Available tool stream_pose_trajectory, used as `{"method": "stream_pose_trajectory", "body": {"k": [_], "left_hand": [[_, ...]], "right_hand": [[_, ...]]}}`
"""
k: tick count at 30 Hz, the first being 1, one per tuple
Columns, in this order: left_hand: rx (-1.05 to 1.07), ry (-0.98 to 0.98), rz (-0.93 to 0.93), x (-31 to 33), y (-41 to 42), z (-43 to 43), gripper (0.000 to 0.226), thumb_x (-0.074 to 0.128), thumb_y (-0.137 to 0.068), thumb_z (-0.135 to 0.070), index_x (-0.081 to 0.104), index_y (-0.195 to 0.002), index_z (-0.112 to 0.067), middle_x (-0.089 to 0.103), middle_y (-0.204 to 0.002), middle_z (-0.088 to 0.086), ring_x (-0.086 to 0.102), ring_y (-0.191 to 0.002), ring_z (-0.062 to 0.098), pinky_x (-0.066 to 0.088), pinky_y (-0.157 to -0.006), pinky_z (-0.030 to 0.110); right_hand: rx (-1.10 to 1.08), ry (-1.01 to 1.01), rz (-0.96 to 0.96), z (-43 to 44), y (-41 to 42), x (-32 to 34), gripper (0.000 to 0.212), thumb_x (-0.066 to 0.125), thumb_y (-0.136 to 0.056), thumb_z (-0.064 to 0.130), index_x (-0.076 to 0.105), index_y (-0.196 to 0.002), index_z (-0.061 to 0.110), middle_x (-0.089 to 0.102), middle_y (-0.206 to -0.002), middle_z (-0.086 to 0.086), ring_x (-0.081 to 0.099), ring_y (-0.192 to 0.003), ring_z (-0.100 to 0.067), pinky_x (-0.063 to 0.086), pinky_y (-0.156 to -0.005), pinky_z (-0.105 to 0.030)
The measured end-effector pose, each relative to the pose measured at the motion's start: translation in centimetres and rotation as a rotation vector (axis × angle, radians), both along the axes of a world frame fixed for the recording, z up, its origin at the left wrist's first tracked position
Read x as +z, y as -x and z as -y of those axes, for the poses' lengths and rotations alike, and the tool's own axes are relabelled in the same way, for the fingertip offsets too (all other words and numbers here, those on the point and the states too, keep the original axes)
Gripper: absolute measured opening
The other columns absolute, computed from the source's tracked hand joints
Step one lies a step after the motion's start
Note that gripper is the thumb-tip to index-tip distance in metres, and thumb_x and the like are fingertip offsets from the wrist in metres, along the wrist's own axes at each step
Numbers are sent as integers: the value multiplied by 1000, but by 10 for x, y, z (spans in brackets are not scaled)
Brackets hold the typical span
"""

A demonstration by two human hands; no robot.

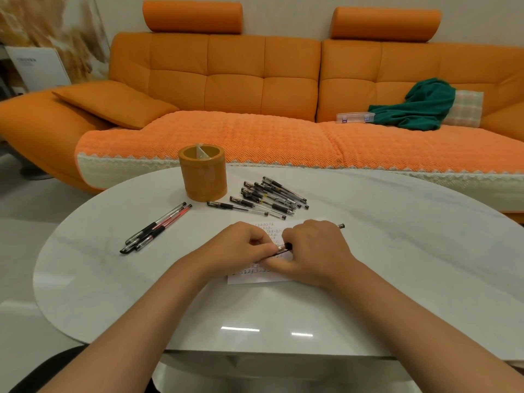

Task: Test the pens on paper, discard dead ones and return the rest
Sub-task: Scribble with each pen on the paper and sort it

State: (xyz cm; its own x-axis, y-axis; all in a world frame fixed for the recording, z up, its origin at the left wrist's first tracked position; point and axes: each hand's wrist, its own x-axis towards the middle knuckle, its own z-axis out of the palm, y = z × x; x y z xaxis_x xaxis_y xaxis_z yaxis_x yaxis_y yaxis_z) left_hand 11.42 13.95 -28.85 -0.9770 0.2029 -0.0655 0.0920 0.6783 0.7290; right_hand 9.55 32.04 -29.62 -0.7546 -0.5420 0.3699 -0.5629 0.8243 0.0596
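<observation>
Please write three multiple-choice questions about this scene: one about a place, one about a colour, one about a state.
1. Where does the pen holder stand from the pile of black pens? A left B right C on top
2. The left group holds one pen of which colour? A blue B red C green
3. The left hand and right hand: A lie idle B both grip one pen above the paper C press the table

Answers: A, holder stands left of pile; B, a red barrel shows; B, fingers of both curl round it.
</observation>
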Motion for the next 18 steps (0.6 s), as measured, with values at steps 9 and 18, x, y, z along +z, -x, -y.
{"method": "stream_pose_trajectory", "body": {"k": [9,18], "left_hand": [[-15,-90,45,5,-2,-2,14,72,-87,-33,81,-81,-25,76,-79,-5,71,-85,16,59,-77,34],[153,35,-151,8,3,24,17,64,-94,-43,71,-86,-29,64,-77,-13,56,-73,3,40,-62,23]], "right_hand": [[-30,14,5,3,-2,-1,60,38,-72,67,35,-45,13,27,-37,-1,23,-38,-16,21,-43,-26],[93,312,331,0,8,-7,20,53,-97,13,55,-112,24,46,-105,10,47,-93,-11,44,-80,-28]]}}
